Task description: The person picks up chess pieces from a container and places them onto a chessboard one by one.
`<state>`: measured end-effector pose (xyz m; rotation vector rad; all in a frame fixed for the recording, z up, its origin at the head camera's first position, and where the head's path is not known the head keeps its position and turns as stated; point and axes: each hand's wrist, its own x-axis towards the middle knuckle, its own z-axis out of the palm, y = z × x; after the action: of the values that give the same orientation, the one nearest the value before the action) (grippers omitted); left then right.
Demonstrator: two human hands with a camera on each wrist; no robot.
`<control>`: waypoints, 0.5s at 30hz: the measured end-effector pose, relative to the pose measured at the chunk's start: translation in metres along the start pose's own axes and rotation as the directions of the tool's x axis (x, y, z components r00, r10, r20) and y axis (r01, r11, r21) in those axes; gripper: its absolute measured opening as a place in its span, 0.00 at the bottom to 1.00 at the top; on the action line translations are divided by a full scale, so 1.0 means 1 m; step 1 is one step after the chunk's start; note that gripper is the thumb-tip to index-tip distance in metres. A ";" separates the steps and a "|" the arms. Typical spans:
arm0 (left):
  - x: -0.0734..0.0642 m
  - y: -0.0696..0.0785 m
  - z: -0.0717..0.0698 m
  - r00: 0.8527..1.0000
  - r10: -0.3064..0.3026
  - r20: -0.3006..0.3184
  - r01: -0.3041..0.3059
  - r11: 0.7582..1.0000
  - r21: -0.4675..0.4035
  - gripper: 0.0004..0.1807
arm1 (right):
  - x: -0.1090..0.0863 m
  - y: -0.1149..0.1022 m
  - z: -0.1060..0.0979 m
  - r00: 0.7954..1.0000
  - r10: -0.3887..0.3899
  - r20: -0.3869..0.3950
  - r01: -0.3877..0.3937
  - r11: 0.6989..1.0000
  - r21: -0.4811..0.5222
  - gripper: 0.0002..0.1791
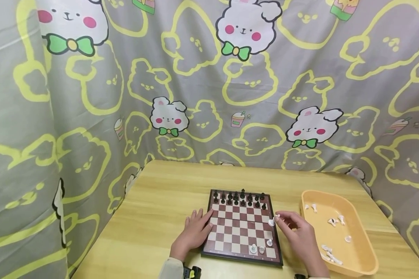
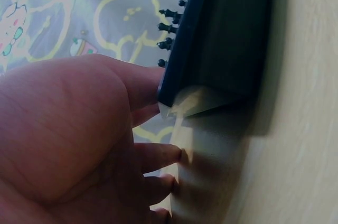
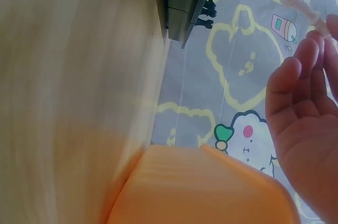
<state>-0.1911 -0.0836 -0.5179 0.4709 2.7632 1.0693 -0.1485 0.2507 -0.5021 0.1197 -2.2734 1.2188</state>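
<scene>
A chessboard with maroon and cream squares lies on the table. Along its left edge rests my left hand, fingers spread and fairly straight, touching the board's side. Between thumb and fingertips my right hand pinches a white chess piece over the board's right edge. In the right wrist view this chess piece is tilted, showing its dark round base. Three white pieces stand near the close right corner, among them a larger one. Black chess pieces fill two rows at the far side.
An orange tray stands right of the board, with several white pieces lying loose inside. It sits close beside my right forearm. Behind the wooden table hangs a grey curtain printed with cartoon rabbits.
</scene>
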 end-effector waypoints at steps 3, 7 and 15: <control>0.003 0.002 -0.001 1.000 0.004 0.001 -0.004 1.000 0.004 0.29 | 0.003 0.001 -0.001 1.000 -0.012 -0.009 0.012 1.000 0.003 0.09; 0.003 0.002 -0.001 1.000 -0.007 0.007 0.007 1.000 0.008 0.29 | 0.004 0.001 -0.001 1.000 -0.009 0.002 0.009 1.000 0.013 0.09; 0.000 -0.002 0.001 1.000 -0.001 0.002 0.001 1.000 -0.006 0.29 | 0.000 -0.001 -0.001 1.000 0.023 0.010 -0.024 1.000 0.011 0.07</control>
<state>-0.1913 -0.0840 -0.5203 0.4698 2.7570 1.0764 -0.1481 0.2509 -0.5012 0.1038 -2.2829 1.2458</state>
